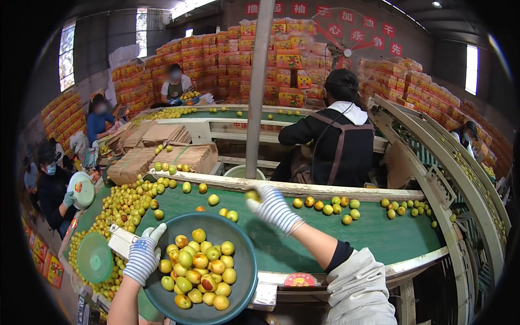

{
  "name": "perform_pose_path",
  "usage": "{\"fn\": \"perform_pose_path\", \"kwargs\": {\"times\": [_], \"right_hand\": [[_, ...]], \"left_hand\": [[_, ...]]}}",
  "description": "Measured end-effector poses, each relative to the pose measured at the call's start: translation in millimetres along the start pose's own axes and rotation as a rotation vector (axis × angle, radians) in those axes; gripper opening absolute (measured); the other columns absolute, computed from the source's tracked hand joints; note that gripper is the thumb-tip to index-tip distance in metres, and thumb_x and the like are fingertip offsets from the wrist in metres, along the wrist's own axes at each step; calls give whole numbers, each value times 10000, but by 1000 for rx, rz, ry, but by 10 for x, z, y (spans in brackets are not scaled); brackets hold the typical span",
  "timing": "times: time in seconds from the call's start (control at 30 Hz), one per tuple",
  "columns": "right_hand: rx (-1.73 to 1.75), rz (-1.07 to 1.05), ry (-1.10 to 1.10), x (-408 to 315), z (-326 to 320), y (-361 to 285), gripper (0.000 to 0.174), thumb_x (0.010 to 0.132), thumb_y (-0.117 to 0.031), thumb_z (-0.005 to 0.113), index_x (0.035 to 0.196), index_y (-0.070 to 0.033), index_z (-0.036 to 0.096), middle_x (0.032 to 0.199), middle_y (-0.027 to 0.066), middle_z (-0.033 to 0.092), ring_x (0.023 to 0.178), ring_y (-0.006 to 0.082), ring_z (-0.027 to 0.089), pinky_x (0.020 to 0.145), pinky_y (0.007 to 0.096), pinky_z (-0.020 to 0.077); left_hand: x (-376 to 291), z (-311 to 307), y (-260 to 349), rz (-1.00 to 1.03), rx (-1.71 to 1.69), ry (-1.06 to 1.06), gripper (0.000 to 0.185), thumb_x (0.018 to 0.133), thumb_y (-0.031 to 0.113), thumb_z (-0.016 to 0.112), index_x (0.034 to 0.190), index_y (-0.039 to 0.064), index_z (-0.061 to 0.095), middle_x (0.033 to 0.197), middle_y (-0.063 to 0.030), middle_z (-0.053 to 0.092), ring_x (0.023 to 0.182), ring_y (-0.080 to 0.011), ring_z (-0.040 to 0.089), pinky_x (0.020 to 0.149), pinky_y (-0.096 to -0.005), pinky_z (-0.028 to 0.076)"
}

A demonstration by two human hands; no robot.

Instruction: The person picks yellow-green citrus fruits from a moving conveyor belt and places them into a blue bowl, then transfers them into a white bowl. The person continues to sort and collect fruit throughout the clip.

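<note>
My left hand, in a striped white glove, grips the left rim of a dark blue-green plastic basin, its thumb or finger pointing up. Many green and reddish-brown jujubes lie in the basin. Over the far side of the green conveyor belt, my right hand, gloved alike, holds a jujube at its fingertips; the glove is slightly blurred. Loose jujubes lie on the belt to its right, and a few more lie between the hand and the basin.
A dense heap of jujubes covers the belt's left end, with a light green bowl on it. A metal post rises behind the belt's far rail. Beyond it a person in black faces away. Bundled cardboard stands at the back left.
</note>
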State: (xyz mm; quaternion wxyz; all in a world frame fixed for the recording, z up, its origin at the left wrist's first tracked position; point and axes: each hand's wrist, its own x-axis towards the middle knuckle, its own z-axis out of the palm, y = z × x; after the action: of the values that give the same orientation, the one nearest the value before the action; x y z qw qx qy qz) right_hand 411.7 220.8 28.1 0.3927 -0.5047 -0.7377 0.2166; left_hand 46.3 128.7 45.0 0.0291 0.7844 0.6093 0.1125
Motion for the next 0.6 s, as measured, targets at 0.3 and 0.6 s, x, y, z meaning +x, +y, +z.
{"fn": "perform_pose_path", "kwargs": {"times": [0.3,0.6], "right_hand": [[-524,-40,-11,-346,-215,-92,492,843,-371,619,1254,-103,588,1312,217,533,1254,388,472,1026,524,400],[-903,926,137,-1094,-1210,1224,703,897,-478,555,1493,-160,359,1539,207,288,1411,454,245,1062,612,315]], "left_hand": [[-8,-17,7,4,-2,-9,738,732,-68,619,1418,129,432,1283,-236,519,1101,-419,560,933,-448,493],[1,45,-37,-6,-6,21,742,707,-82,630,1401,119,460,1273,-242,536,1113,-417,564,963,-436,483]]}}
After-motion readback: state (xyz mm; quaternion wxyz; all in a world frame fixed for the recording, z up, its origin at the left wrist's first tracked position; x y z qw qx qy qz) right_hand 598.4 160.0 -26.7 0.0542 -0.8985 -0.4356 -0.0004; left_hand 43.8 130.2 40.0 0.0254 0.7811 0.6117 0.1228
